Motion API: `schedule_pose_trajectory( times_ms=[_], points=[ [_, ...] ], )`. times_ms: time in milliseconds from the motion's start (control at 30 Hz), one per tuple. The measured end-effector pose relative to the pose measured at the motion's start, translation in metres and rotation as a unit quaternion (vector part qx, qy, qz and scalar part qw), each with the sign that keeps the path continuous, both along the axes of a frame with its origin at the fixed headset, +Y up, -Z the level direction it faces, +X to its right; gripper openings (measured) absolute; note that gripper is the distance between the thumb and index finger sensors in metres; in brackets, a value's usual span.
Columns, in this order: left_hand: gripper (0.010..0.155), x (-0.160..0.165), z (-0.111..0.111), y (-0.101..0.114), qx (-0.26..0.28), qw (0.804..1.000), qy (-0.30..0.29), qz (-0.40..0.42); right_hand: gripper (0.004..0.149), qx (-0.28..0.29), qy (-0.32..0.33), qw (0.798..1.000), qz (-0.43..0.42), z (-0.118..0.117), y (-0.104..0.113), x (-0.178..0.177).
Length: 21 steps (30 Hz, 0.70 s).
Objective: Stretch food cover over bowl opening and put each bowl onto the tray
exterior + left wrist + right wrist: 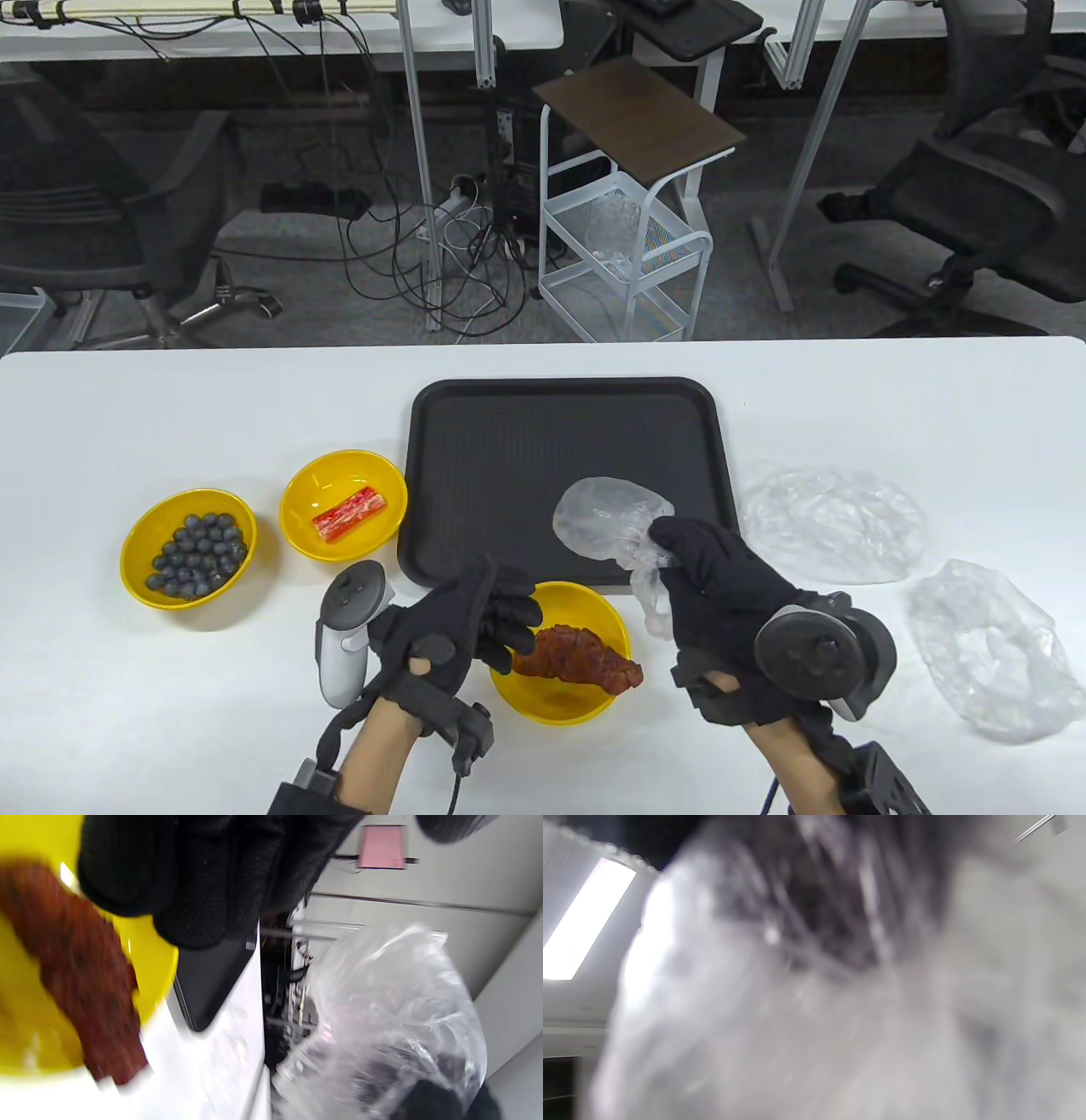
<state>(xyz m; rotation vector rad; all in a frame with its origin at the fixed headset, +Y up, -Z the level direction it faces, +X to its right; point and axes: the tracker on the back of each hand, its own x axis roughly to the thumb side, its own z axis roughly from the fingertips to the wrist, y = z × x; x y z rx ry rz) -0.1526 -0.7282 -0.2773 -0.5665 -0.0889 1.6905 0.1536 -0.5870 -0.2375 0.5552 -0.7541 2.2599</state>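
Observation:
A yellow bowl [594,607] [159,963] with a brown bread piece [581,658] [85,971] sits near the table's front edge, just before the black tray [509,450] [208,980]. My left hand [517,624] hovers over the bowl's left rim with loosely bent fingers [191,878] that hold nothing. My right hand [666,552] pinches a crumpled clear food cover [607,518] [394,1014] above the tray's front right corner. In the right wrist view the blurred cover [797,1005] fills the frame.
Left of the tray stand a yellow bowl of blueberries [188,548] and a yellow bowl with a red crab stick [344,516]. Two more clear covers [831,522] [988,649] lie on the white table to the right.

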Motion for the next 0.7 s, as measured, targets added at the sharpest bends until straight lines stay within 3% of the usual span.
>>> schedule_pose_trajectory(
  times_ms=[100, 200, 300, 367, 433, 533, 700],
  points=[
    [0.104, 0.005, -0.005, -0.015, -0.053, 0.991, -0.034, 0.116, 0.044, 0.027, 0.068, 0.997, 0.011, 0.004, -0.006, -0.020],
    [0.115, 0.011, -0.010, -0.021, -0.089, 0.964, -0.091, 0.235, 0.042, 0.039, 0.125, 0.990, 0.049, 0.007, -0.018, -0.039],
    [0.118, 0.011, -0.013, -0.023, -0.086, 0.959, -0.122, 0.241, 0.041, 0.051, 0.150, 0.981, 0.114, 0.011, -0.031, -0.053],
    [0.111, 0.013, -0.013, -0.024, -0.073, 0.961, -0.153, 0.217, 0.041, 0.061, 0.152, 0.973, 0.163, 0.014, -0.042, -0.062],
    [0.095, 0.017, -0.011, -0.023, -0.074, 0.957, -0.165, 0.228, 0.041, 0.072, 0.138, 0.966, 0.208, 0.016, -0.052, -0.068],
    [0.074, 0.023, -0.006, -0.020, -0.094, 0.965, -0.147, 0.196, 0.041, 0.076, 0.124, 0.956, 0.255, 0.018, -0.062, -0.072],
    [0.062, 0.028, -0.002, -0.020, -0.094, 0.982, -0.088, 0.137, 0.046, 0.044, 0.109, 0.958, 0.262, 0.016, -0.069, -0.069]
  ],
)
